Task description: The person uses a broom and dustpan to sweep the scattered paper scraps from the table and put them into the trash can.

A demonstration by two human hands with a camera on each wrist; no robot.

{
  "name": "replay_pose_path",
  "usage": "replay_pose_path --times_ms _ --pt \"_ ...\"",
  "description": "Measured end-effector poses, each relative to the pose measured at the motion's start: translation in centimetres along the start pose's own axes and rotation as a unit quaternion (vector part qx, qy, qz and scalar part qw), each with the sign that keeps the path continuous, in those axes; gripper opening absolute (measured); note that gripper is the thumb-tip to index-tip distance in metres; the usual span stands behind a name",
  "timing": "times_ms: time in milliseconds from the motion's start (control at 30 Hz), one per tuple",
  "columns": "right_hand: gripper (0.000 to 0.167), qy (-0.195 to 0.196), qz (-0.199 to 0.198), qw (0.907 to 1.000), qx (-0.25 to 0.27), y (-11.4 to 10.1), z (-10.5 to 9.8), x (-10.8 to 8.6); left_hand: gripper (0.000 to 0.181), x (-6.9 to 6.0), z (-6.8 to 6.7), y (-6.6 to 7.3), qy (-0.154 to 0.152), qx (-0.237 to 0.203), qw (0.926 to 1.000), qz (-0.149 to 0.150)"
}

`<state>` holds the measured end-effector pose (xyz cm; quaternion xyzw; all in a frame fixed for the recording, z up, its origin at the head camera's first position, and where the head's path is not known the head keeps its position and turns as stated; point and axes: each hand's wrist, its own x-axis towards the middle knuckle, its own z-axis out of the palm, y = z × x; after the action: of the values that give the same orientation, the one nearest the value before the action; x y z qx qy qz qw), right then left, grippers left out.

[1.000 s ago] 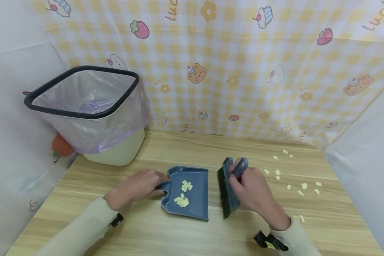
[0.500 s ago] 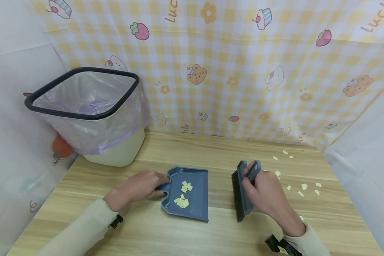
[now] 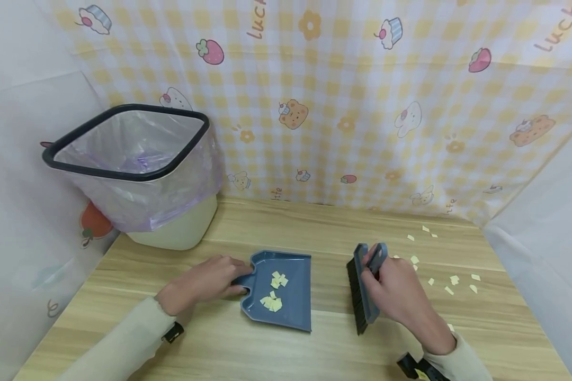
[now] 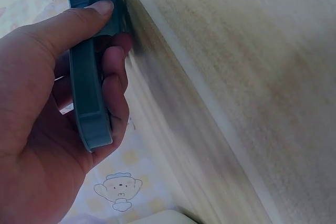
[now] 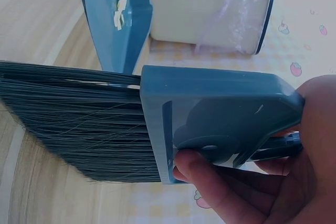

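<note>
The brush [image 3: 368,299] has shifted rightward, bristles [image 3: 356,300] left of the gripping right hand [image 3: 396,290]; the left hand [image 3: 216,279] grips the dustpan handle [image 4: 90,95].

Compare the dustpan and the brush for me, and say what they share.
The dustpan is a broad, shallow tray; the brush is narrower, with dark bristles.
The left hand holds the dustpan by its handle; the right hand grips the brush.
Pale yellow scraps lie on the dustpan; none show on the brush.
Both have blue-grey bodies.
</note>
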<state>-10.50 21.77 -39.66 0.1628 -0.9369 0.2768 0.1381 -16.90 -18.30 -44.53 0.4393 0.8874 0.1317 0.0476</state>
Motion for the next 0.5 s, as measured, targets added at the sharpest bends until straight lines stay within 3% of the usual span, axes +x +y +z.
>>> replay_pose_path --times_ms 300,500 --pt "0.014 -0.009 0.007 0.9999 -0.002 -0.12 -0.03 -0.07 0.037 -0.14 0.07 -0.22 0.015 -0.027 0.9995 -0.002" --pt "0.014 -0.007 0.005 0.9999 -0.008 -0.16 -0.10 -0.08 0.033 0.08 -0.26 -0.45 0.020 -0.018 0.9996 0.005"
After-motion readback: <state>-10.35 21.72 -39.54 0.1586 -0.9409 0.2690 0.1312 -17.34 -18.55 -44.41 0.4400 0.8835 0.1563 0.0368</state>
